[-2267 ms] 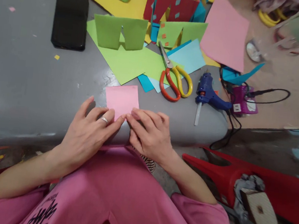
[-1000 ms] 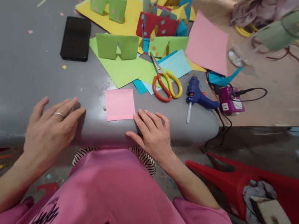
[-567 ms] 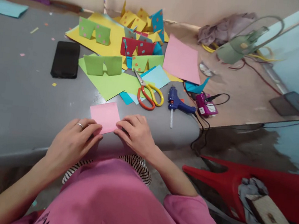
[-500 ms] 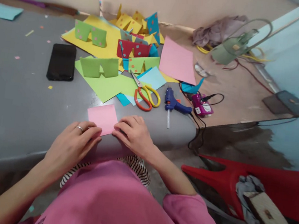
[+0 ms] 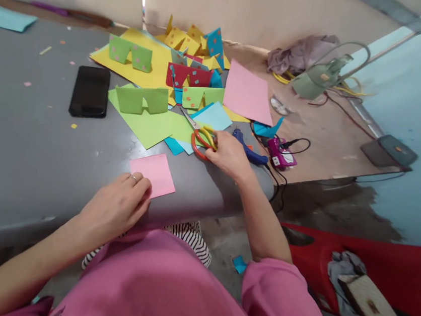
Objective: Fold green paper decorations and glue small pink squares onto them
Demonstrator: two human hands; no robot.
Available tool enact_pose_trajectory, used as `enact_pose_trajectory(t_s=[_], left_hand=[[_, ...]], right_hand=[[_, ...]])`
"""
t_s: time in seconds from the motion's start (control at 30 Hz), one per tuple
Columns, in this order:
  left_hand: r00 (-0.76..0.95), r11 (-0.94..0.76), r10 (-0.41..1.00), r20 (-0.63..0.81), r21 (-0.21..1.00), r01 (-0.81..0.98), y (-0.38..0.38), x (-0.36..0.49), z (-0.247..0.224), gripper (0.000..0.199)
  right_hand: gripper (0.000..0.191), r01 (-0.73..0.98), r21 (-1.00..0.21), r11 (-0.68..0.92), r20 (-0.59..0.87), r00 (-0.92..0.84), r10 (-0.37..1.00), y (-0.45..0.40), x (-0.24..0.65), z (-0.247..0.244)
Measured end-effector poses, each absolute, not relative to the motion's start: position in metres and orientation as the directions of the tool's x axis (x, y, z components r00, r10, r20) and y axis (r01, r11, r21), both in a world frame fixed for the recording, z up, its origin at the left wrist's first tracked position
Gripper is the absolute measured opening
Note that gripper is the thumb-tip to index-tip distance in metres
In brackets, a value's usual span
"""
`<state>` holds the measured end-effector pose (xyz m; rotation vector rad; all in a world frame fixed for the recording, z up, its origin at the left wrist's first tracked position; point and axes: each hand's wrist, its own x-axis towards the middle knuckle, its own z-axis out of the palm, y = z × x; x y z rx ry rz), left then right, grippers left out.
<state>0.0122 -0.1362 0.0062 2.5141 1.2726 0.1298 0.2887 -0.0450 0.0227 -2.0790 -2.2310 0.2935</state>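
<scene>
A pink square of paper (image 5: 159, 175) lies near the table's front edge. My left hand (image 5: 124, 201) is closed on its left corner, thumb and fingers pinching the paper. My right hand (image 5: 230, 152) has its fingers wrapped round the handles of a pair of scissors (image 5: 197, 139), one orange and one yellow. The scissors' blades point away to the left, over green and light blue paper. Beside my right hand lies a blue glue gun (image 5: 249, 150), partly hidden by that hand.
Green folded paper glasses (image 5: 141, 100) stand on a green sheet (image 5: 148, 133). Behind are red dotted glasses (image 5: 197, 77), yellow pieces (image 5: 191, 41) and a pink sheet (image 5: 248, 91). A black phone (image 5: 90, 92) lies left; a purple power strip (image 5: 281, 154) sits right.
My right hand has left the pink paper, moved right and forward, and taken hold of the scissors' handles. My left hand stays on the pink paper.
</scene>
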Motion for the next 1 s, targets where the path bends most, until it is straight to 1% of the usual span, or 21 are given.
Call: enact_pose_trajectory(t_s=[0.07,0.1,0.2,0.3,0.33,0.37,0.43,0.5,0.53,0.57,0.6,0.63,0.67,0.7,0.73,0.83,0.9,0.97,1.0], left_hand=[[0.593,-0.541,0.8,-0.092,0.316,0.779,-0.134,0.013,0.01,0.015],[0.593,-0.536,0.798,-0.107,0.323,0.78,-0.134,0.014,0.011,0.014],[0.612,-0.538,0.778,-0.145,0.351,0.766,-0.132,0.015,0.013,0.016],[0.633,-0.554,0.762,-0.137,0.369,0.746,-0.131,0.015,0.013,0.022],[0.632,-0.545,0.766,-0.121,0.399,0.737,-0.129,0.014,0.014,0.022],[0.618,-0.518,0.78,-0.098,0.455,0.725,-0.127,0.013,0.016,0.022],[0.543,-0.392,0.838,-0.042,0.646,0.655,-0.12,0.011,0.02,0.019],[0.402,-0.201,0.915,0.0,0.867,0.456,-0.113,0.008,0.025,0.018],[0.324,-0.111,0.946,0.004,0.943,0.313,-0.109,0.008,0.027,0.018],[0.255,-0.038,0.967,-0.004,0.986,0.161,-0.106,0.008,0.029,0.02],[0.205,0.022,0.979,-0.024,1.0,0.013,-0.103,0.008,0.03,0.021],[0.173,0.072,0.984,-0.052,0.991,-0.114,-0.1,0.009,0.03,0.022],[0.158,0.116,0.984,-0.083,0.97,-0.215,-0.098,0.01,0.029,0.024],[0.153,0.155,0.982,-0.113,0.943,-0.295,-0.097,0.012,0.028,0.025],[0.148,0.184,0.979,-0.139,0.917,-0.353,-0.095,0.013,0.027,0.028],[0.101,0.201,0.98,-0.174,0.877,-0.436,-0.094,0.016,0.025,0.039],[0.05,0.167,0.985,-0.162,0.87,-0.464,-0.094,0.016,0.026,0.04],[0.015,0.135,0.989,-0.146,0.866,-0.482,-0.094,0.016,0.028,0.036],[0.011,0.129,0.99,-0.142,0.865,-0.485,-0.095,0.016,0.03,0.035]], right_hand=[[0.041,0.968,-0.25,0.029,-0.124,-0.062,0.99,-0.049,0.294,0.028],[0.044,0.954,-0.298,0.013,-0.158,-0.062,0.985,-0.052,0.297,0.03],[0.052,0.858,-0.51,-0.057,-0.276,-0.101,0.956,-0.062,0.307,0.038],[0.055,0.683,-0.71,-0.174,-0.384,-0.168,0.908,-0.075,0.316,0.043],[0.055,0.611,-0.763,-0.211,-0.407,-0.2,0.891,-0.08,0.318,0.045],[0.055,0.535,-0.81,-0.24,-0.418,-0.238,0.877,-0.085,0.319,0.047],[0.055,0.388,-0.88,-0.273,-0.405,-0.312,0.859,-0.097,0.318,0.05],[0.057,0.256,-0.927,-0.275,-0.356,-0.36,0.862,-0.109,0.311,0.051],[0.056,0.172,-0.951,-0.255,-0.303,-0.375,0.876,-0.115,0.305,0.05],[0.052,0.092,-0.969,-0.228,-0.246,-0.417,0.875,-0.119,0.297,0.048],[0.045,0.031,-0.978,-0.207,-0.196,-0.484,0.853,-0.123,0.289,0.046],[0.04,-0.059,-0.984,-0.167,-0.113,-0.516,0.849,-0.126,0.28,0.042],[0.037,-0.112,-0.983,-0.149,-0.067,-0.537,0.841,-0.128,0.272,0.039],[0.035,-0.113,-0.981,-0.156,-0.07,-0.544,0.836,-0.13,0.264,0.034],[0.038,-0.101,-0.983,-0.155,-0.078,-0.539,0.839,-0.133,0.259,0.03],[0.053,0.0,-0.97,-0.242,-0.202,-0.551,0.809,-0.142,0.254,0.021],[0.07,0.079,-0.938,-0.339,-0.319,-0.583,0.747,-0.149,0.259,0.021],[0.088,0.194,-0.903,-0.384,-0.42,-0.594,0.686,-0.154,0.266,0.026],[0.091,0.266,-0.881,-0.391,-0.47,-0.583,0.663,-0.156,0.268,0.029]])
